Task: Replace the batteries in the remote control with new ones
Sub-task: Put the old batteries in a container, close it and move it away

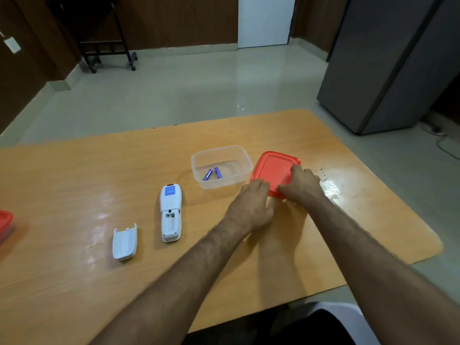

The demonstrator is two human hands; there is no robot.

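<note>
Your grip is on the red lid [275, 170]: the right hand [300, 186] curls over its near right edge and the left hand [251, 207] has its fingers against the near left corner, so both hold it where it lies flat on the tabletop [74, 195], just right of the clear container [245, 175]. That container stands open with two blue batteries [212, 173] lying loose inside. The remote control [170, 212] lies face down to the left, its battery bay open and apparently empty, and the battery cover [124, 242] rests apart, further left. You seem to be between unlidding and loading. Next, free a hand, pinch one battery from the container and match its polarity to the bay.
</note>
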